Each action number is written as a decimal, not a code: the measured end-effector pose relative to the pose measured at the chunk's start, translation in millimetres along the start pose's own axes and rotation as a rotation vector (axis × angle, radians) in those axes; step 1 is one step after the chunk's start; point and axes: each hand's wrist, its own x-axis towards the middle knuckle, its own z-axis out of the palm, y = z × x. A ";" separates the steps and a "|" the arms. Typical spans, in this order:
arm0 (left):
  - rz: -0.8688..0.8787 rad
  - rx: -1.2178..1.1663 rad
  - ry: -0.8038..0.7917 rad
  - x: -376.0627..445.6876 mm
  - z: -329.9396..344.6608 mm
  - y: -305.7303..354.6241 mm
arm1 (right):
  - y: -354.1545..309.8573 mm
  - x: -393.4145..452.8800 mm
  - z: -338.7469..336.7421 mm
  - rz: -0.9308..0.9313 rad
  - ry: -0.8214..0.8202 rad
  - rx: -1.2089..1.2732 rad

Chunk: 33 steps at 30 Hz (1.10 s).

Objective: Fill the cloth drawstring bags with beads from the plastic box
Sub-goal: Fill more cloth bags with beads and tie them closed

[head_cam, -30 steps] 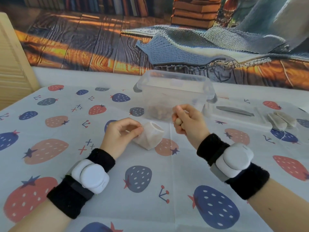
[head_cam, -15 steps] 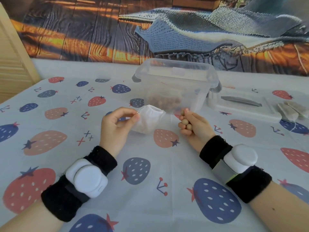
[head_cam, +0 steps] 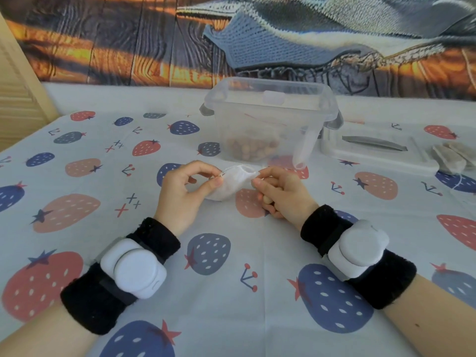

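Left hand: I see my left hand (head_cam: 184, 193) pinching the left edge of the cloth bag (head_cam: 230, 184) between thumb and forefinger, the other fingers loosely curled above the worktop (head_cam: 231, 292).
Right hand: my right hand (head_cam: 282, 193) pinches the right edge of the bag's mouth with thumb and forefinger, while the lower fingers are folded over a few beads in the palm (head_cam: 268, 200); I can make out only one or two of them between the fingers.
Cloth bag: small and white, stretched between my two hands, its mouth turned up and away from me, its body sagging down to the cloth below; I cannot tell whether anything is inside it.
Plastic box: the clear plastic box (head_cam: 270, 119) stands just beyond the bag, lid off, with grey latches hanging at its ends.
Beads in the box: a heap of brown beads (head_cam: 251, 148) lies on the box floor, straight ahead of my hands.
Lid: the box lid (head_cam: 373, 148) lies flat to the right of the box.
Other bags: a couple of flat cloth bags (head_cam: 449, 157) lie at the lid's right end, well apart from my right hand.
Wrists: each carries a black band with a white device (head_cam: 134, 269).
Cover: a strawberry-print cloth covers the worktop.
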 end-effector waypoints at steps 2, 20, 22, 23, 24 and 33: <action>0.045 0.013 -0.012 -0.4 0.2 0.5 | -1.1 -3.2 4.1 -0.049 -0.036 -0.046; -0.080 -0.245 -0.034 0.5 10.3 7.1 | -5.6 -7.7 7.7 -0.400 0.184 0.019; -0.080 -0.247 -0.058 -0.4 10.0 7.2 | -6.4 -8.0 6.5 -0.452 0.238 0.030; -0.080 -0.250 -0.066 -0.8 9.9 7.4 | -6.3 -8.5 6.3 -0.484 0.256 0.023; -0.078 -0.252 -0.068 -1.2 9.7 7.7 | -6.2 -9.2 6.1 -0.518 0.262 0.011; -0.073 -0.244 -0.096 -2.4 8.1 7.8 | 0.7 -8.3 9.3 -0.632 0.220 -0.139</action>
